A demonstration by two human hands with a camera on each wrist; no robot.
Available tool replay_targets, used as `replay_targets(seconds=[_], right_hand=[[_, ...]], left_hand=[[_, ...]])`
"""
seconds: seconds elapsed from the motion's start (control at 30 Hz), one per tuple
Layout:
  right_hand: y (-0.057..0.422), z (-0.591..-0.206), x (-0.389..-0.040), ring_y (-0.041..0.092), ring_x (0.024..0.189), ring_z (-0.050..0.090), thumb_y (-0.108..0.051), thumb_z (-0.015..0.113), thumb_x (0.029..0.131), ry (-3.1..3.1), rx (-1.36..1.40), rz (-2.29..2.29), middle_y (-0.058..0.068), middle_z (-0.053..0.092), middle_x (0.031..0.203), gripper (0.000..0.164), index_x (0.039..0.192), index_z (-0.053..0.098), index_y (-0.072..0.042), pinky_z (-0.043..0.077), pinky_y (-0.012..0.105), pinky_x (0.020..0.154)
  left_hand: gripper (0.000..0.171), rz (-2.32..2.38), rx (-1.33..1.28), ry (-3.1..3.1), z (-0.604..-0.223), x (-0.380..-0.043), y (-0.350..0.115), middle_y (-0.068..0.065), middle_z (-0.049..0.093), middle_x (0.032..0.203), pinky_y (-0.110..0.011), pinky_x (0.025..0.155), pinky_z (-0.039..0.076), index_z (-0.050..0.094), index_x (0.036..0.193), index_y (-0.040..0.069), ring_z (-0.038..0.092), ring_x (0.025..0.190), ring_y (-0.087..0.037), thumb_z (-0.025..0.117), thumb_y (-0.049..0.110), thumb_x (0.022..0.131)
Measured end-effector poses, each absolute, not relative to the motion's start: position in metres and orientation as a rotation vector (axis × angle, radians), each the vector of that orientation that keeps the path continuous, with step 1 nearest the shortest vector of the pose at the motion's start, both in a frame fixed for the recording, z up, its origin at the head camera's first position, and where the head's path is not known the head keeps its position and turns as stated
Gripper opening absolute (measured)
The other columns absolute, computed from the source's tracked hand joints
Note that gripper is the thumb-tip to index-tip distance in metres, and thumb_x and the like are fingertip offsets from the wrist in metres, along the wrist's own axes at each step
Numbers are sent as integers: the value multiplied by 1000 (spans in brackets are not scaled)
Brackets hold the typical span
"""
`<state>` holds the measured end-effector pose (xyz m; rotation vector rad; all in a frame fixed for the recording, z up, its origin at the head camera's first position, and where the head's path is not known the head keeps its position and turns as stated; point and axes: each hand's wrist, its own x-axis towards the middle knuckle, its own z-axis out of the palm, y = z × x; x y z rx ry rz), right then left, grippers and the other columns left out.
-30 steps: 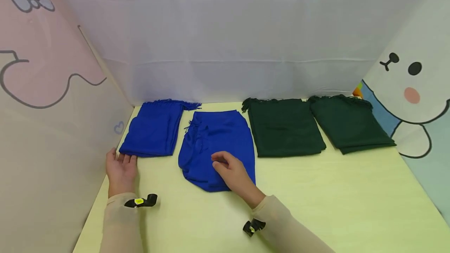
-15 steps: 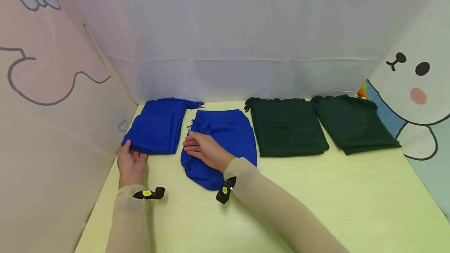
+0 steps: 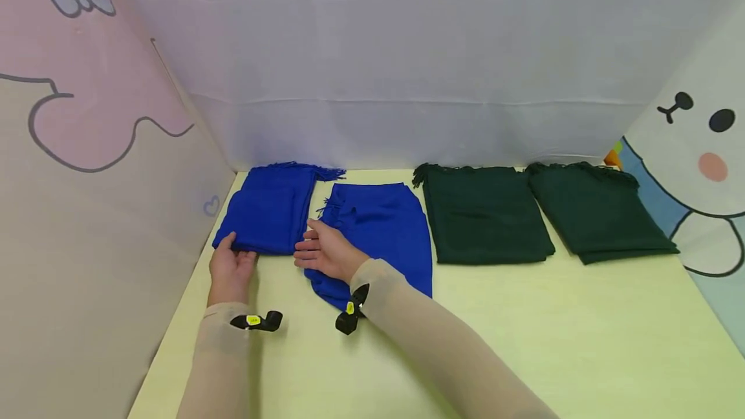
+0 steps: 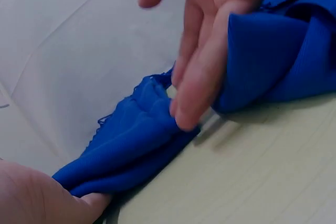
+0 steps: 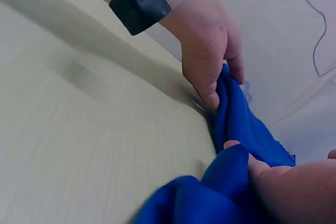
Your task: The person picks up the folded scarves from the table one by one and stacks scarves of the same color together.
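Observation:
A folded blue scarf (image 3: 262,218) with a fringed far edge lies at the back left. My left hand (image 3: 233,270) pinches its near-left corner, thumb on top and fingers underneath, as the right wrist view also shows. Over the left side of a second folded blue scarf (image 3: 384,231) reaches my right hand (image 3: 328,251), palm turned left. Its fingers are loosely extended, with the fingertips close to the near-right corner of the first scarf. In the left wrist view the right hand (image 4: 205,40) points downward between the two scarves and holds nothing.
Two folded dark green scarves, one in the middle right (image 3: 485,215) and one farther right (image 3: 599,212), lie along the back. A white cloth wall (image 3: 407,70) stands behind, with printed panels on both sides. The pale yellow table (image 3: 524,328) extends toward the front.
My right hand has moved left across the second blue scarf toward the first one, its fingers straightening. My left thumb has come onto the first scarf's near edge. The head view has shifted slightly.

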<state>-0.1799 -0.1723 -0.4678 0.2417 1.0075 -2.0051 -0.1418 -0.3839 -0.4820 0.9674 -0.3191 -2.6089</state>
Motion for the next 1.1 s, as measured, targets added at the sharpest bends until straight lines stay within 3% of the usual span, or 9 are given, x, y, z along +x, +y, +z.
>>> replay_targets(seconds=[0.17, 0.3, 0.7, 1.0, 1.1], right_hand=[[-181, -476, -178, 47, 114, 43, -35, 51, 92, 1008, 387, -1998, 32, 40, 128, 65, 135, 28, 9, 40, 55, 90], [-184, -480, -177, 45, 113, 46, -31, 48, 94, 1001, 417, -1990, 34, 44, 121, 63, 132, 28, 15, 38, 51, 95], [-189, -486, -177, 47, 111, 46, -30, 49, 92, 877, 470, -2018, 38, 46, 114, 66, 131, 26, 18, 40, 49, 93], [-190, -496, -178, 48, 113, 43, -31, 55, 90, 799, 463, -2065, 38, 41, 121, 74, 134, 22, 18, 39, 50, 93], [-189, -493, -179, 45, 114, 44, -33, 57, 88, 811, 396, -2062, 33, 44, 124, 72, 133, 28, 15, 39, 50, 94]], left_hand=[[67, -2700, 999, -398, -479, -139, -377, 4, 19, 147, -40, 110, 13, 13, 144, 31, 21, 134, -14, 52, 17, 92], [73, -2725, 1008, -455, -478, -137, -377, 3, 17, 149, -44, 108, 15, 11, 144, 35, 21, 134, -17, 54, 12, 90], [73, -2738, 1032, -280, -478, -134, -370, 4, 1, 150, -33, 108, 19, -4, 143, 36, 12, 135, -13, 42, 7, 95], [74, -2682, 1034, -265, -472, -116, -357, 4, 4, 150, -32, 105, 25, 0, 143, 37, 17, 134, -12, 44, 5, 94], [76, -2678, 1018, -246, -469, -113, -355, 4, 4, 150, -32, 106, 25, -1, 143, 38, 17, 134, -14, 45, 4, 93]])
